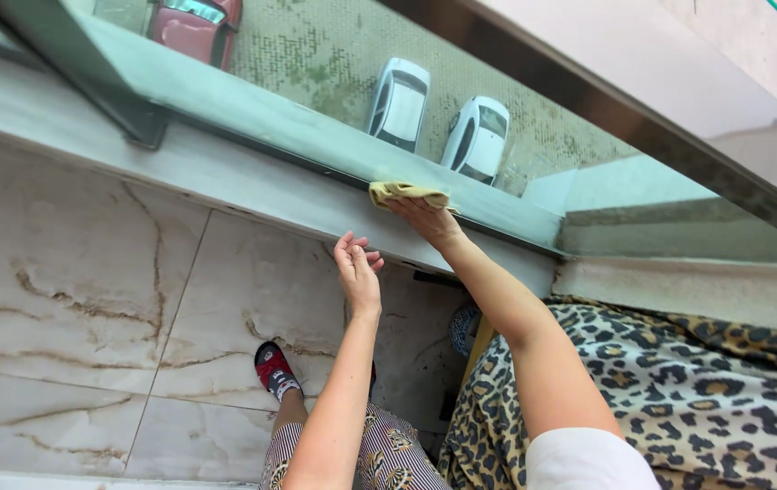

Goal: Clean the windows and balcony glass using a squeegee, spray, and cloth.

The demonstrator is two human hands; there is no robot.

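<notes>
A right hand (425,218) presses a yellow cloth (406,192) flat against a balcony's glass panel (316,54) mid-wipe, the left hand (358,272) open, empty, near the marble ledge (225,172); next, seemingly, a sideways stroke.

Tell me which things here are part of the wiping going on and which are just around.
In use:
right hand pressing the yellow cloth
glass panel and its lower frame
left hand resting against the stone ledge

Just around:
leopard-print fabric
marble floor tiles
red sock
parked cars seen below through the glass
</notes>
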